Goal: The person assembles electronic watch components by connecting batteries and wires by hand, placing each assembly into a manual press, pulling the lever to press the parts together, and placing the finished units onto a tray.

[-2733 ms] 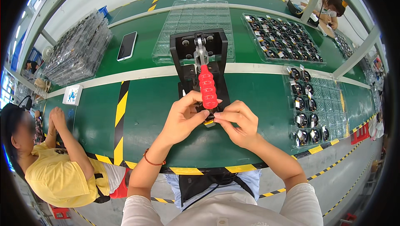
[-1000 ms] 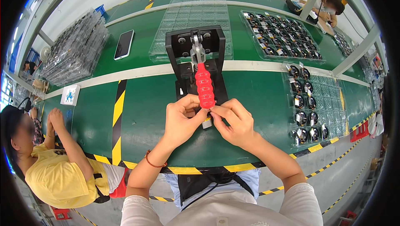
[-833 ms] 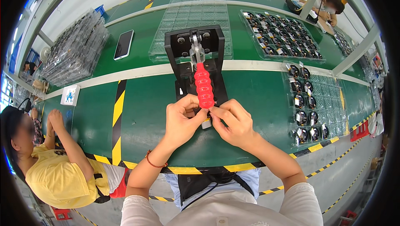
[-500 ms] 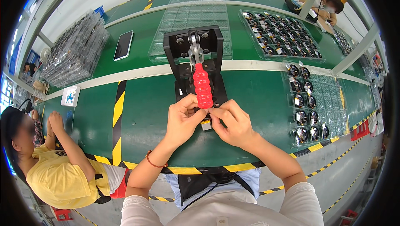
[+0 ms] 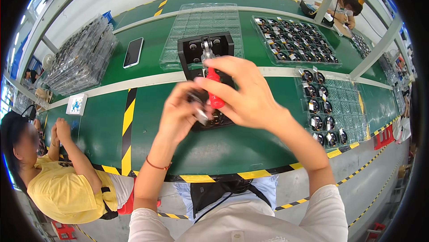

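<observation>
A black clamping fixture (image 5: pixel 227 43) with a metal toggle and a red ribbed handle (image 5: pixel 216 101) stands on the green bench in front of me. My right hand (image 5: pixel 250 92) is closed around the handle, its fingers reaching over it from the right. Just left of the handle, my left hand (image 5: pixel 176 112) pinches a small dark part with a silvery tab (image 5: pixel 201 117). Motion smears that part, so its exact shape is unclear. Both hands partly cover the fixture's base.
Right of me lies a clear tray (image 5: pixel 346 108) partly filled with round black parts; a fuller tray (image 5: pixel 297 41) sits behind. An empty clear tray (image 5: pixel 203 14), a phone (image 5: pixel 133 52), stacked trays (image 5: pixel 82 54) and a small white box (image 5: pixel 77 104) are around. A person in yellow (image 5: pixel 67 184) sits left.
My right hand has risen from below the handle onto it. My left hand has drawn left and up, bringing the small part away from the fixture's base.
</observation>
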A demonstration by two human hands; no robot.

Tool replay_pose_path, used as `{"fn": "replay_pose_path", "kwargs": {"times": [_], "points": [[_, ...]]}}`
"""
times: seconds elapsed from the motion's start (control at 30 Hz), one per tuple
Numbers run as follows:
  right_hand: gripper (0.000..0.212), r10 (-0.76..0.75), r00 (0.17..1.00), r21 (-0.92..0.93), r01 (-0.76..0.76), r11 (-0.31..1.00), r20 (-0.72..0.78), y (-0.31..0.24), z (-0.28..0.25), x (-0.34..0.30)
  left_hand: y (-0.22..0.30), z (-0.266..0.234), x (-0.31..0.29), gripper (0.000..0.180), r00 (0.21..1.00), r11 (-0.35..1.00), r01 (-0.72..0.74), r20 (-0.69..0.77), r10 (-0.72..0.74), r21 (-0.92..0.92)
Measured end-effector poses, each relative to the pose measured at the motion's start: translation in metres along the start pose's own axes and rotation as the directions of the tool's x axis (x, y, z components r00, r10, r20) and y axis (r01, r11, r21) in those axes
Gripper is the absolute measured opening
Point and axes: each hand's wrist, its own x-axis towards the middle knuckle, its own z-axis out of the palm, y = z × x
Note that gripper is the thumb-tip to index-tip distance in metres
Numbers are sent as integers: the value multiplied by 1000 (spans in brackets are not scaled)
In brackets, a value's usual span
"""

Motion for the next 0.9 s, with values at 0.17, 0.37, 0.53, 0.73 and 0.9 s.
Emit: {"fn": "replay_pose_path", "kwargs": {"times": [0.17, 0.37, 0.53, 0.73, 0.9], "points": [[34, -277, 960, -103, 273, 957, -36, 23, 20, 18, -18, -39, -2, 16, 998, 742, -63, -46, 44, -667], [24, -80, 972, 84, 100, 991, -223, 23, 14, 42, -52, -37, -6, 34, 898, 999, -30, -441, 12, -34], [45, 697, 686, 415, -708, 572, 210, 63, 18, 120, -45, -47, -13, 32, 927, 995, -29, -376, -7, -91], [14, 356, 888, -194, -419, 887, -291, 32, 17, 27, -23, -47, -29, 24, 960, 990, -66, -278, 30, -124], [34, 435, 863, 64, -464, 883, 255, -35, 20, -70, 13, -27, -40, 27, 975, 967, 71, -221, -15, 246]]}}
